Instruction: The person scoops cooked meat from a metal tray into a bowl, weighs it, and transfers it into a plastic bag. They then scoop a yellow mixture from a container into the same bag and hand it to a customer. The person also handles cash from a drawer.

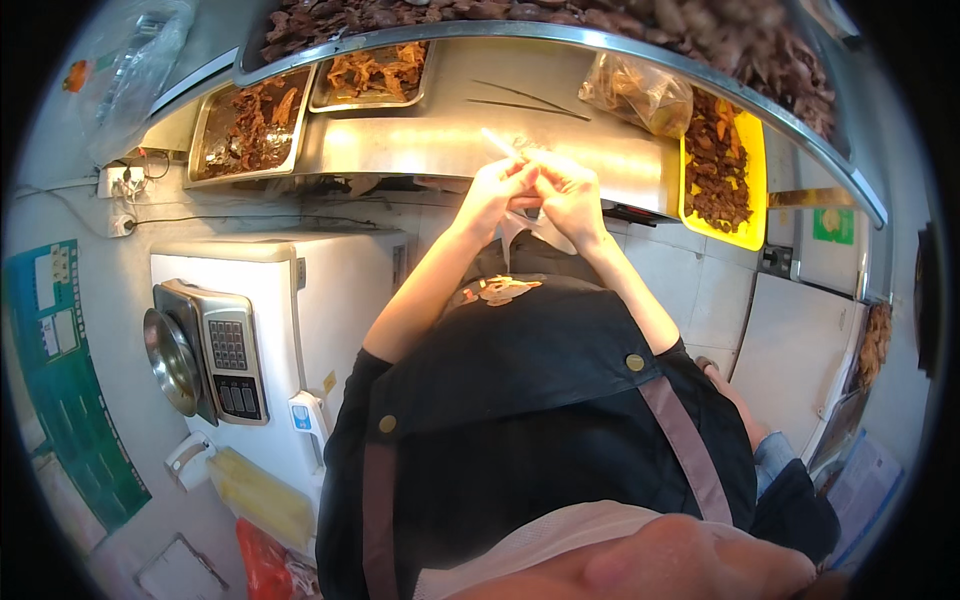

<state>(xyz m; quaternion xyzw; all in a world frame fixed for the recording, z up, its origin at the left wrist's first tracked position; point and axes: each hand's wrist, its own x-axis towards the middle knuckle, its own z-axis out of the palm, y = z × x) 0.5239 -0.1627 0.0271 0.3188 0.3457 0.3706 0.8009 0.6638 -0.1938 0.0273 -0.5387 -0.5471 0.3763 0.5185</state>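
My left hand (495,187) and my right hand (568,189) meet over the front edge of a stainless steel counter (405,146). Both have their fingertips pinched together on a thin piece of translucent plastic film (514,227), perhaps a bag, which hangs below them. A narrow white strip (498,141) sticks out beyond the left fingers; whether it belongs to the film I cannot tell. Past my hands a pair of thin metal sticks (525,107) lies on the counter, their tips close together on the right.
Metal trays of browned meat (251,131) (375,75) stand at the left. On the right are a filled clear bag (637,94) and a yellow tray (756,187) of dark pieces. A metal-rimmed shelf (525,30) overhangs the counter. A weighing scale (229,352) sits left.
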